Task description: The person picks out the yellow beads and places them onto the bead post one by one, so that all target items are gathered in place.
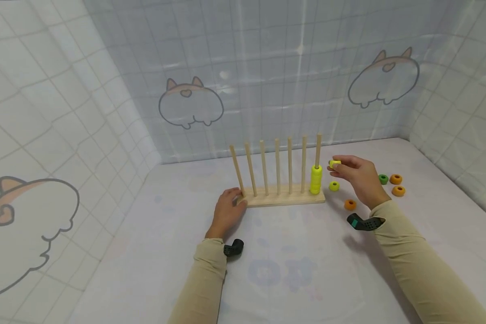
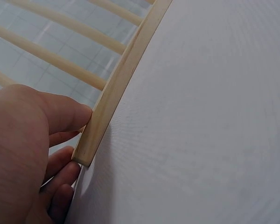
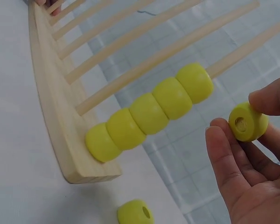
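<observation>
A wooden peg rack [image 1: 283, 198] with several upright rods stands on the table. Its rightmost rod carries a stack of yellow beads [image 3: 149, 113], with the rod's bare top showing above them. My left hand [image 1: 227, 211] grips the left end of the base [image 2: 102, 112], thumb on the near edge and fingers behind. Just right of the stacked rod, my right hand [image 1: 358, 177] pinches a yellow bead [image 3: 248, 122] between thumb and fingers, apart from the rod. The bead's hole faces the right wrist camera. Another yellow bead [image 1: 334, 186] lies on the table beside the base.
An orange bead [image 1: 350, 204] lies below my right hand. Right of that wrist are a green bead [image 1: 383, 179] and two orange beads, one of them an orange bead [image 1: 398, 191] nearer me. Tile-patterned sheets [image 1: 263, 90] wall the table at the back and sides.
</observation>
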A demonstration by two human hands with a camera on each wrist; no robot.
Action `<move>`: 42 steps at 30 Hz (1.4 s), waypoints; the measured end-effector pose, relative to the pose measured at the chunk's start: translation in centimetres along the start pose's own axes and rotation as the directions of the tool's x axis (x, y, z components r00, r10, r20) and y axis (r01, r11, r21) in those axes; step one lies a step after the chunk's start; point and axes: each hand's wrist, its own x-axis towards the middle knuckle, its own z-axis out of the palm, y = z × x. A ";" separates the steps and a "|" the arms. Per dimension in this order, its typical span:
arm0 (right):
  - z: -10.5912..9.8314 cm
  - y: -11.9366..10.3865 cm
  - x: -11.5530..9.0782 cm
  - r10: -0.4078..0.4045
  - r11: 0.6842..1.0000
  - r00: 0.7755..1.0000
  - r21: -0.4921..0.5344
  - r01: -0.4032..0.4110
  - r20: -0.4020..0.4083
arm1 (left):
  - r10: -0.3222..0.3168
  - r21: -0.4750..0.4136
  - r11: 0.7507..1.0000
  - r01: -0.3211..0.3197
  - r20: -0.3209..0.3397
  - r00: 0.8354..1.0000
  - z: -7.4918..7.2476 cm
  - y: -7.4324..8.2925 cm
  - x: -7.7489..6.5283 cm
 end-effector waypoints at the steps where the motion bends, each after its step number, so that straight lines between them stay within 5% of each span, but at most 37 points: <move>1: 0.0 -0.1 0.0 -0.005 1.000 1.000 0.007 0.005 0.001 | -0.002 -0.002 1.000 0.002 0.001 1.000 0.0 0.0 0.0; 42: 0.6 -1.2 0.1 -0.073 0.991 0.997 0.115 0.072 0.010 | -0.007 -0.007 1.000 0.007 0.006 1.000 0.0 0.0 -0.1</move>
